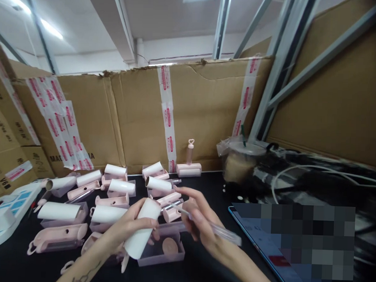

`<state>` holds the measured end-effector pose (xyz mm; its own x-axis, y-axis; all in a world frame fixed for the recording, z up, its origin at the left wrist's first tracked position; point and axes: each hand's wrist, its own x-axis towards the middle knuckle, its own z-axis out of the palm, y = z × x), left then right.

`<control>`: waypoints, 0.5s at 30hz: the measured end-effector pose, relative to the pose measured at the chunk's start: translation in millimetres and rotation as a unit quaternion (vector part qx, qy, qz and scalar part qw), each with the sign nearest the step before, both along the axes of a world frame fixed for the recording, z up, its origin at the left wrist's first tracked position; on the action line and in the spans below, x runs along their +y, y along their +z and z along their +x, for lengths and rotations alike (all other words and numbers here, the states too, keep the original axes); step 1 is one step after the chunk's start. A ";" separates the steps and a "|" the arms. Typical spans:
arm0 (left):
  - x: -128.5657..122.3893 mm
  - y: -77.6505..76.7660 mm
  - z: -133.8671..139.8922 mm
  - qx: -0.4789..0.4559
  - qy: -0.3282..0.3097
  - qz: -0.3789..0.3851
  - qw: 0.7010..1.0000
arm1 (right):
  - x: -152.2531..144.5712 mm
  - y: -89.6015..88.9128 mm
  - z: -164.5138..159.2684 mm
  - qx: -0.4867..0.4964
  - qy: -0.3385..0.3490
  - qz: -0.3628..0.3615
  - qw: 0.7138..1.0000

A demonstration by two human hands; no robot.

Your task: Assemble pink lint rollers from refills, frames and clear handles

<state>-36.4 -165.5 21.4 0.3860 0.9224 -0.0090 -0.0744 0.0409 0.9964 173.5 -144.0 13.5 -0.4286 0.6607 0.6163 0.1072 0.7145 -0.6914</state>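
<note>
A black table (205, 187) bears pink rollers (56, 237), a cup (241, 161) and a tablet (264, 242).

Crowded left, bare strip up front

You have bare black tabletop (198, 269) between your forearms; pink-and-white roller parts (112, 192) crowd the left, the tablet (264, 242) and lidded plastic cup (241, 161) block right.

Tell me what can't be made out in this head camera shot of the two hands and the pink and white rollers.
- Tablet screen, head view: pixelated, bottom cut by the frame edge.
- White roll in the left hand: lower end hidden behind the wrist.
- Clear thin part in the right hand: motion-blurred, shape unclear.
- Lidded cup: wrapped in plastic, contents unclear.
- Box lettering: too small, cut off at left.
</note>
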 end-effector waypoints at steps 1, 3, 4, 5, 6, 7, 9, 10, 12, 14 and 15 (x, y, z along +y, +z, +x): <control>1.6 -2.5 -0.8 0.005 0.008 0.010 1.000 | -2.4 -3.8 2.0 0.022 0.018 -0.001 1.000; 3.1 -8.7 -2.9 0.029 0.026 0.040 0.998 | -6.8 -8.8 3.2 0.033 0.065 0.023 0.997; 3.1 -12.0 -3.8 0.044 0.036 0.054 0.997 | -8.6 -9.7 2.3 0.025 0.077 0.044 0.996; 2.8 -15.2 -4.7 0.055 0.046 0.061 0.996 | -10.1 -9.9 0.5 0.013 0.083 0.063 0.995; 2.3 -18.2 -5.4 0.061 0.052 0.061 0.995 | -11.1 -9.5 -1.7 0.002 0.086 0.074 0.993; 1.7 -20.8 -6.0 0.063 0.055 0.058 0.995 | -11.9 -9.1 -4.0 -0.004 0.090 0.075 0.993; 0.7 -24.4 -6.6 0.062 0.058 0.058 0.995 | -12.9 -8.5 -8.0 -0.009 0.103 0.061 0.993; 0.2 -25.3 -6.7 0.064 0.058 0.060 0.994 | -13.3 -8.4 -9.4 -0.009 0.109 0.057 0.992; -0.6 -25.4 -6.2 0.068 0.057 0.064 0.994 | -14.3 -7.9 -10.9 -0.002 0.115 0.060 0.992; -1.4 -24.4 -5.3 0.073 0.056 0.064 0.994 | -15.3 -6.4 -11.3 0.005 0.117 0.067 0.991; -1.7 -24.0 -4.8 0.075 0.057 0.064 0.994 | -15.7 -5.4 -11.3 0.007 0.116 0.068 0.991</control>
